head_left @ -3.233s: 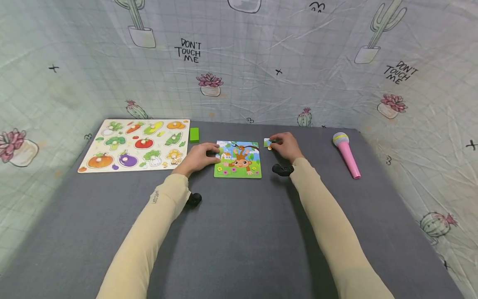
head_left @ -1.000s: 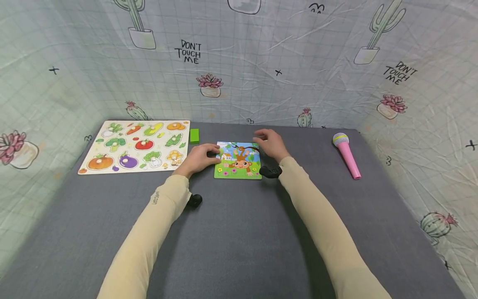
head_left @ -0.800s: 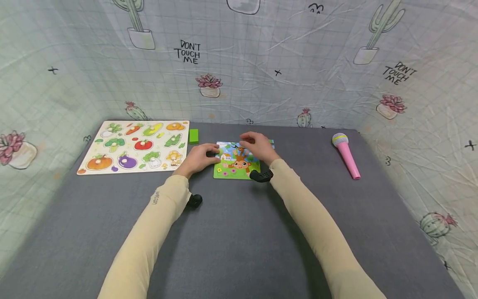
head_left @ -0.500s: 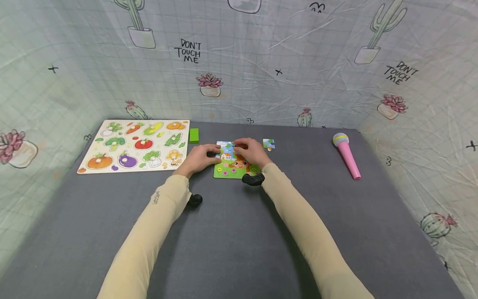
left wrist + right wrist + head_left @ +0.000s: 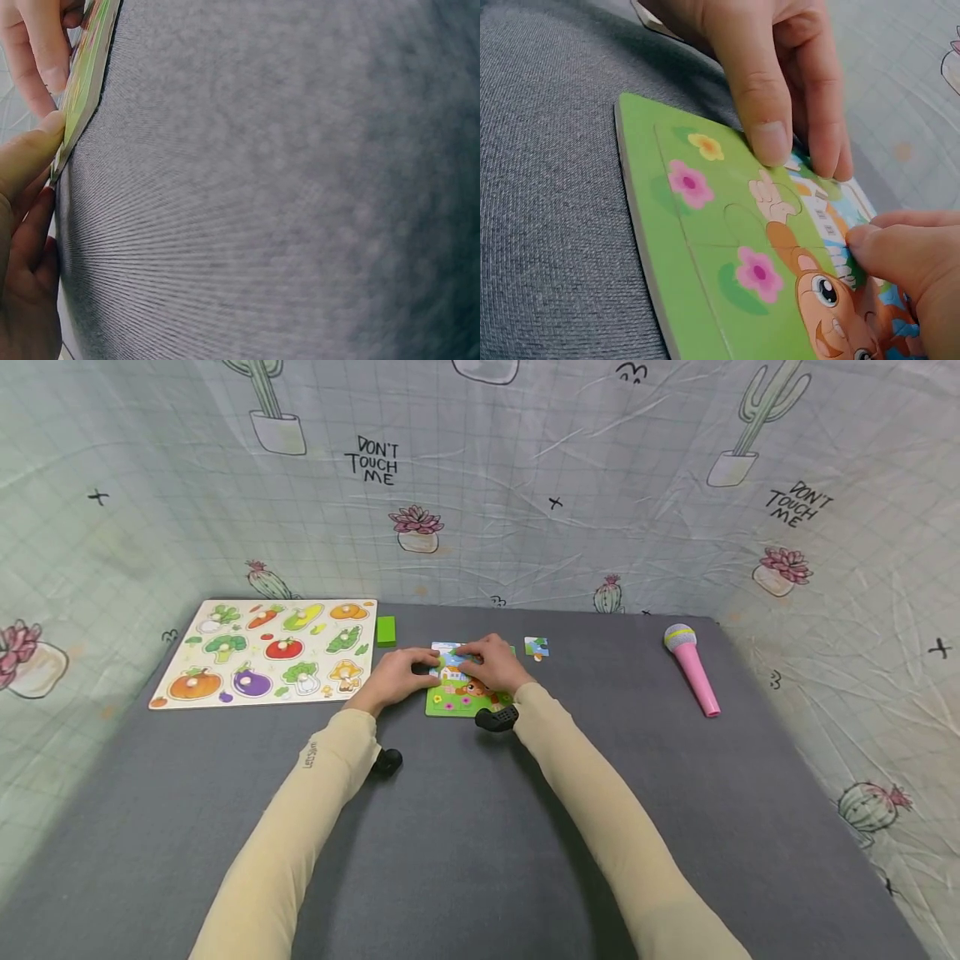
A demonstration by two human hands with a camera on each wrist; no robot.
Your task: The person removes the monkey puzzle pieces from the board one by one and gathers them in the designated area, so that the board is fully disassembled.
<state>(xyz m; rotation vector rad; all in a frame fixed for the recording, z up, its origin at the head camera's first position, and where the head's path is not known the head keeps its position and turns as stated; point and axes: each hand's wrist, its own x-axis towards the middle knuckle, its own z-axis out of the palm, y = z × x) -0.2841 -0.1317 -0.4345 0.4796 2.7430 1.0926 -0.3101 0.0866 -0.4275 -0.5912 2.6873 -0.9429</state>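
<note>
A square picture puzzle (image 5: 450, 703) with a monkey, a house and flowers lies on the table. My left hand (image 5: 400, 675) grips its left edge, thumb on top and fingers at the side. In the left wrist view the left thumb (image 5: 34, 154) presses the board's rim. My right hand (image 5: 497, 663) reaches over the picture, thumb and fingertips touching near the house. The right wrist view shows the right thumb (image 5: 885, 247) on the surface; whether a piece is between the fingertips is hidden. A loose puzzle piece (image 5: 536, 647) lies right of the board.
A vegetable puzzle board (image 5: 262, 652) lies at the back left, with a green block (image 5: 386, 631) beside it. A pink toy microphone (image 5: 693, 672) rests on the right. Behind the grey table (image 5: 465, 843) hangs a cactus-print cloth (image 5: 495, 468).
My right hand first handled the loose piece on the right, then left it on the table and moved left over the monkey puzzle. My left hand has stayed at the puzzle's left edge.
</note>
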